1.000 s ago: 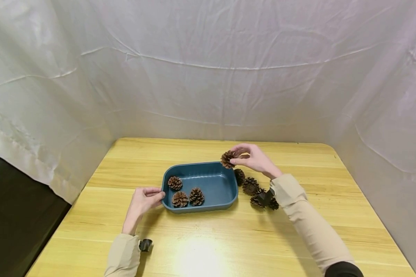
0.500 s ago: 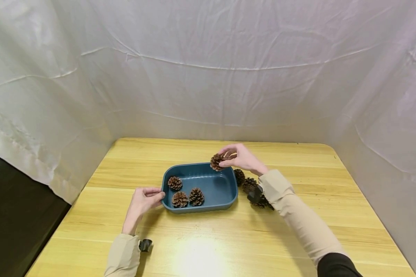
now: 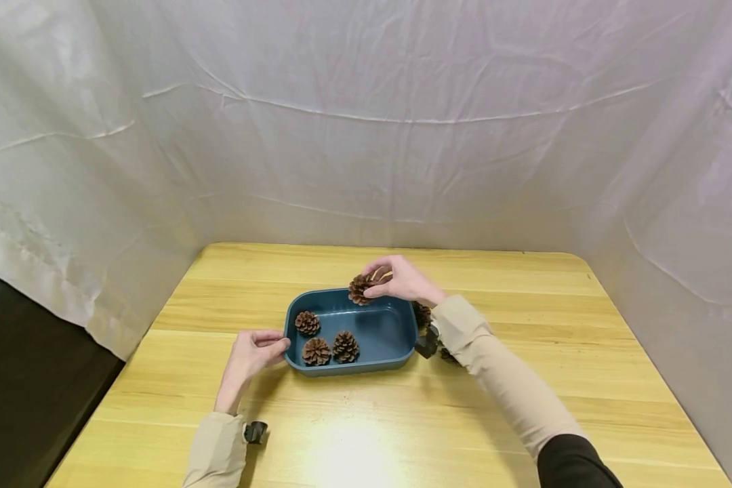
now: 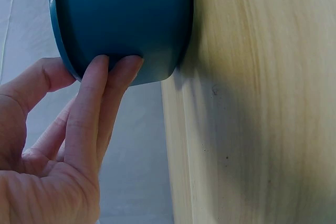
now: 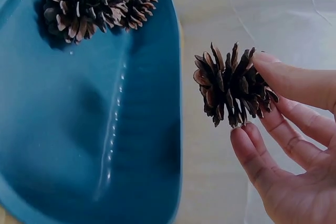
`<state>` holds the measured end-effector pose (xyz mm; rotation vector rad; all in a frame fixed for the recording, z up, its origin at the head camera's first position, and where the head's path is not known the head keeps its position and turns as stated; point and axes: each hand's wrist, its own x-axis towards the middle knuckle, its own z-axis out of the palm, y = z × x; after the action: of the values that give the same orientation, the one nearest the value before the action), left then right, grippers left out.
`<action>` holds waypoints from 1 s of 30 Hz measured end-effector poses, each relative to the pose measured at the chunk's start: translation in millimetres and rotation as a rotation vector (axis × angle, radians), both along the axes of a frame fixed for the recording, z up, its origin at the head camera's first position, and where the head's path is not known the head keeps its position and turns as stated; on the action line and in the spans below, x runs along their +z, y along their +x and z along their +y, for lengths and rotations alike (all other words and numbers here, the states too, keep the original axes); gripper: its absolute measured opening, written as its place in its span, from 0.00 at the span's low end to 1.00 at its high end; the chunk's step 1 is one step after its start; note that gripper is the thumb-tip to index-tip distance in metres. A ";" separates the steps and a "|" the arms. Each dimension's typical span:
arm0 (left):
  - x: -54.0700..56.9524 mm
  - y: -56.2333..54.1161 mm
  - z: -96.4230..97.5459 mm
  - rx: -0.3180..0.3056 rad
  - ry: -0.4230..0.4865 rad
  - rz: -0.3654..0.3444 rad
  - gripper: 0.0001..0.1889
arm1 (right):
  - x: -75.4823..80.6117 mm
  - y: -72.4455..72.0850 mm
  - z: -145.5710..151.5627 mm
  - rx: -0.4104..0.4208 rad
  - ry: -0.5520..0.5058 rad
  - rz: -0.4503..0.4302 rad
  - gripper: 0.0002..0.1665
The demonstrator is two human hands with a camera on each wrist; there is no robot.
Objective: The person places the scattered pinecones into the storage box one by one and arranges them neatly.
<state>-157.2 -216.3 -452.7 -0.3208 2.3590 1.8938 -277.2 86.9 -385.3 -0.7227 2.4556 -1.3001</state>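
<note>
A deep blue rectangular tray with rounded corners stands on the table. My left hand pinches its left end; in the left wrist view the thumb and fingers sit on either side of the rim. Over the tray's far edge, my right hand holds a brown pine cone between thumb and fingertips. The right wrist view gives this open-scaled cone from close by. Inside the tray's left half lie three pine cones, one at the back and two near the front.
Right of the tray, more pine cones lie on the wooden table, partly hidden by my right sleeve and its black wrist camera. A white curtain hangs behind the table and along both sides.
My right hand has carried the pine cone leftward along the tray's far edge, from the right corner to near the middle. The left hand and the tray have stayed still.
</note>
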 end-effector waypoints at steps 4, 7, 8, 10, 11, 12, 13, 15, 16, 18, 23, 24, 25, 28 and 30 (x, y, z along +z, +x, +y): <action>-0.1 0.5 -0.2 -0.005 -0.005 -0.001 0.18 | -2.4 -0.9 -7.9 0.015 -0.006 -0.019 0.21; -0.3 0.8 -0.1 -0.007 -0.004 -0.001 0.19 | -4.0 -1.2 -12.8 0.019 -0.007 -0.025 0.21; -0.3 0.8 0.0 -0.007 -0.003 -0.002 0.19 | -4.7 -1.6 -14.4 0.023 -0.008 -0.026 0.20; -0.2 0.9 0.2 -0.007 -0.004 -0.003 0.19 | -6.1 -2.4 -17.3 0.031 -0.005 -0.028 0.20; 0.0 0.9 0.2 -0.007 -0.005 -0.004 0.19 | -6.3 -2.6 -18.9 0.033 0.000 -0.028 0.20; 0.1 0.9 0.2 -0.007 -0.005 -0.004 0.19 | -6.8 -3.0 -20.4 0.038 0.005 -0.026 0.19; 0.2 0.8 0.2 -0.006 -0.006 -0.004 0.19 | -7.4 -3.5 -22.1 0.044 0.007 -0.022 0.19; 0.3 0.7 0.4 -0.005 -0.005 -0.003 0.19 | -8.4 -4.6 -25.4 0.048 0.012 -0.023 0.20; 0.3 0.6 0.4 -0.004 -0.006 -0.002 0.18 | -9.0 -5.3 -27.1 0.052 0.011 -0.022 0.20; 0.2 0.4 0.5 -0.005 -0.006 0.001 0.18 | -10.3 -6.2 -30.3 0.055 0.012 -0.021 0.20; -0.3 0.5 0.7 -0.009 -0.009 0.002 0.18 | -14.2 -7.9 -36.7 0.060 0.015 -0.017 0.20; -0.3 0.4 0.6 -0.010 -0.009 0.001 0.18 | -15.1 -8.0 -37.9 0.063 0.016 -0.012 0.20; -0.3 0.4 0.7 -0.010 -0.010 0.000 0.18 | -16.2 -8.3 -39.2 0.067 0.015 -0.010 0.20; -0.1 0.2 0.8 -0.011 -0.010 -0.002 0.18 | -18.0 -8.0 -42.5 0.076 0.030 0.000 0.19; 0.1 0.1 1.1 -0.010 -0.012 -0.003 0.18 | -19.2 -7.8 -44.4 0.080 0.043 0.002 0.19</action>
<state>-157.1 -215.2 -452.6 -0.3123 2.3657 1.8745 -285.0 42.5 -404.5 -0.8033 2.4216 -1.2139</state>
